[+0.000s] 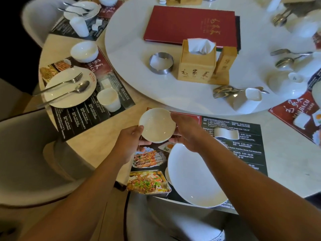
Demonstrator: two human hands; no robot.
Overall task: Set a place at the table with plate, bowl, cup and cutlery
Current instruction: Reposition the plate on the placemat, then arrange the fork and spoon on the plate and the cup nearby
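Gripping white bowl (pixel 157 125) both sides: left hand (pixel 129 141), right hand (pixel 187 131), fingers curled round rim; over placemat (pixel 243 146), just beyond plate (pixel 194 174).

1. Both bare forearms reach forward and converge.
2. Left hand (pixel 129 141) grips the small white ceramic bowl (pixel 157 126), thumb on its rim.
3. Right hand (pixel 187 133) cups its opposite side, palm down.

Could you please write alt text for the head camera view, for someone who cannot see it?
A person's left hand and right hand hold a small white bowl over a printed placemat, just beyond a white plate lying on it. A finished place setting sits to the left.
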